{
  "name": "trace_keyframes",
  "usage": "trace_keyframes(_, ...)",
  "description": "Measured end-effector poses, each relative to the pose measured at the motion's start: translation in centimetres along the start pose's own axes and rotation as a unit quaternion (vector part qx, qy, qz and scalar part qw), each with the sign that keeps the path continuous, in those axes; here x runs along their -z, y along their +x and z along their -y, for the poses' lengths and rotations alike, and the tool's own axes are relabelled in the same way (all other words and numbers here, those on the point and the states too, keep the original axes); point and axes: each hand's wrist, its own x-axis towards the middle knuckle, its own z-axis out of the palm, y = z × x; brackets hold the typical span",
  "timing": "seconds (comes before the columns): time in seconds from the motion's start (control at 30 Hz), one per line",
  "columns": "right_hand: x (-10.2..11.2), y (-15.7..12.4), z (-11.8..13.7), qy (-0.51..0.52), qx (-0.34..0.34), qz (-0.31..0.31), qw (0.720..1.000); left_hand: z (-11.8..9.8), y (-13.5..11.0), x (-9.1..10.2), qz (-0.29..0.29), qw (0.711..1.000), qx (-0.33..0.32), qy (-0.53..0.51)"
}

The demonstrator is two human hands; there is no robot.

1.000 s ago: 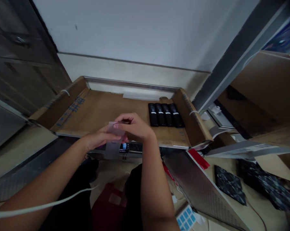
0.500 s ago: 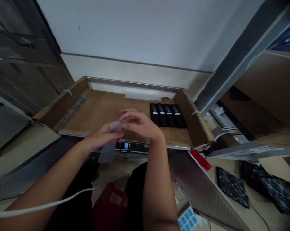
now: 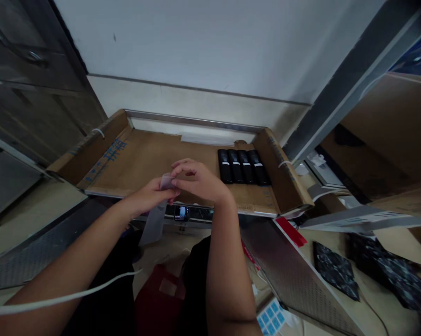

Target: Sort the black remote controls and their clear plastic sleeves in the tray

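Note:
A translucent plastic sleeve [image 3: 153, 224] hangs down at the front edge of the cardboard-lined tray. My left hand [image 3: 153, 192] is closed round its upper part, thumb across the front. My right hand [image 3: 199, 179] pinches the sleeve's top end between thumb and fingers. Whether anything is inside the sleeve I cannot tell. To the right of my hands, several black objects with white bands [image 3: 243, 166] lie side by side on the cardboard; their kind is not clear.
The cardboard tray [image 3: 150, 149] has raised sides, tied with white cable ties. A small lit screen [image 3: 181, 213] sits at its front edge. A white cable [image 3: 73, 297] crosses my left forearm. On the right are a red strip [image 3: 290, 232] and dark patterned packets [image 3: 336, 269].
My right hand has moved slightly left and closer to my left hand, its fingers now on the sleeve's top end. The sleeve's lower end hangs a little lower and further left.

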Motion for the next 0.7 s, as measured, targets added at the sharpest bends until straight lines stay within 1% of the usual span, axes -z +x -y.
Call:
trace_keyframes(0.13,-0.4,0.2,-0.5,-0.004,-0.005,0.004,1.000,0.1,0.1,-0.2,-0.001,1.000,0.005,-0.013)
trace_keyframes(0.27,-0.5,0.2,-0.3,-0.010,-0.008,0.008,1.000,-0.3,-0.4,-0.1,-0.005,0.998,0.004,-0.056)
trace_keyframes(0.33,-0.5,0.2,-0.1,-0.014,-0.010,0.011,1.000,-0.8,-0.7,0.2,-0.026,0.997,-0.004,-0.078)
trace_keyframes(0.4,-0.4,0.1,0.1,-0.026,-0.013,0.013,0.999,-1.3,-1.0,0.6,-0.070,0.994,-0.008,-0.084)
trace_keyframes(0.47,-0.5,0.1,0.2,-0.042,-0.015,0.018,0.999,-1.8,-1.1,1.0,-0.115,0.992,-0.005,-0.056)
trace_keyframes(0.5,-0.5,0.1,0.3,-0.048,-0.016,0.021,0.998,-2.0,-1.1,1.2,-0.127,0.992,-0.003,-0.027)
trace_keyframes(0.53,-0.6,0.1,0.3,-0.052,-0.016,0.025,0.998,-2.3,-1.2,1.3,-0.132,0.991,-0.001,0.005)
trace_keyframes(0.6,-0.7,0.2,0.5,-0.056,-0.015,0.032,0.998,-2.8,-1.3,1.6,-0.123,0.990,0.004,0.069)
trace_keyframes(0.7,-1.0,0.3,1.0,-0.060,-0.019,0.040,0.997,-3.4,-1.5,1.9,-0.123,0.981,0.013,0.147)
